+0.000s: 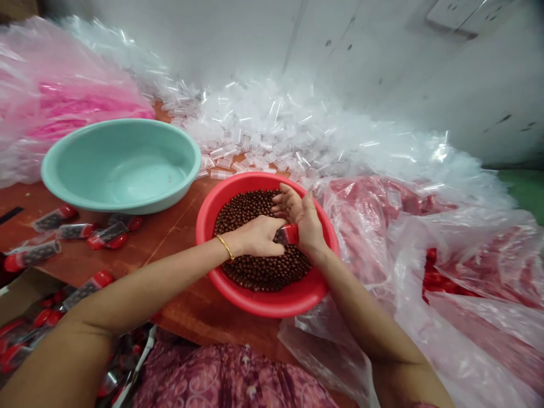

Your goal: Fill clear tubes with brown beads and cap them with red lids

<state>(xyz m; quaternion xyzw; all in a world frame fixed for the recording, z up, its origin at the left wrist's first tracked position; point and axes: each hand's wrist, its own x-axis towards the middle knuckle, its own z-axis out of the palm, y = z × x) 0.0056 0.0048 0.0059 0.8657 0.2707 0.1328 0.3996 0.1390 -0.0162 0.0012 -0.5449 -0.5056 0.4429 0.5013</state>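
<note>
A red basin (pixel 263 301) full of small brown balls (pixel 255 266) sits on the wooden table in front of me. Both my hands are over the balls. My left hand (pixel 257 237), with a gold bangle on the wrist, is closed around a small clear tube with a red cap (pixel 289 233). My right hand (pixel 297 212) is cupped against the cap end of that tube, palm up, fingers partly spread and touching the balls.
An empty teal basin (pixel 121 164) stands at the left. Filled red-capped tubes (pixel 74 231) lie on the table below it. A heap of empty clear tubes (pixel 276 133) lies behind. Plastic bags of red caps (pixel 446 260) at right, pink bags (pixel 55 102) at far left.
</note>
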